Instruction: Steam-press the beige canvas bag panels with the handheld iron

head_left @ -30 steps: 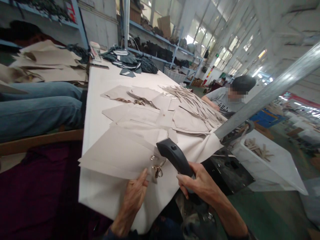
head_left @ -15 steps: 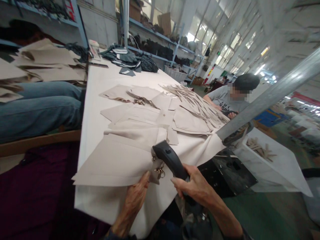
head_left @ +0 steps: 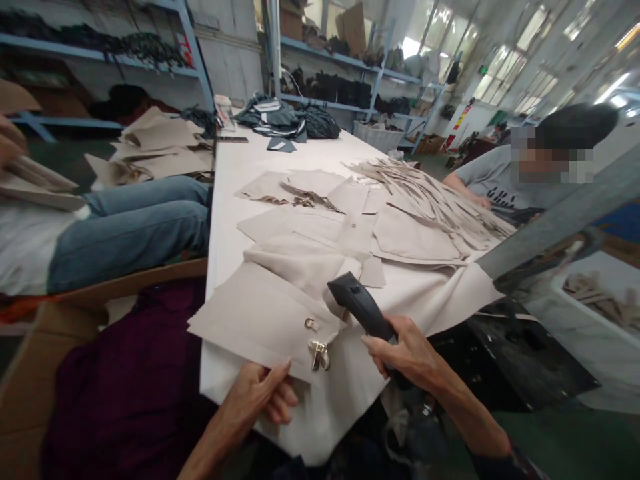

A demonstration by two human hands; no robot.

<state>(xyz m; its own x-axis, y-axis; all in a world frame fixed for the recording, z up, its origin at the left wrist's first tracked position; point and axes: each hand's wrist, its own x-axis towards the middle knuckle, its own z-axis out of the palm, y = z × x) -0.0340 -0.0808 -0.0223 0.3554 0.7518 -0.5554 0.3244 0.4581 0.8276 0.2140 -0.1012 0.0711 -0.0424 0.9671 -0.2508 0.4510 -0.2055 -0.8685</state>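
My left hand (head_left: 265, 393) pinches the near edge of a flat beige fabric piece (head_left: 250, 317) between thumb and fingers. Metal clasp hardware (head_left: 319, 355) sits at the right end of that piece, with a small metal buckle (head_left: 312, 323) above it. Wrapped round the handle of a black handheld tool (head_left: 363, 307) is my right hand (head_left: 405, 353). The tool's head lies over the piece's upper right corner. Beyond it, more beige pieces (head_left: 295, 220) lie stacked and overlapping on the white table (head_left: 227, 157).
Beige strips (head_left: 425, 193) are heaped at the table's far right, near a person in a grey shirt (head_left: 493, 163). A metal pole (head_left: 565, 213) slants across the right. At left are another person's jeans (head_left: 135, 227) and a box with purple cloth (head_left: 125, 373).
The view has swung left. The beige piece has turned so that its clasp hardware shows more fully, and my left hand now holds it further from the hardware.
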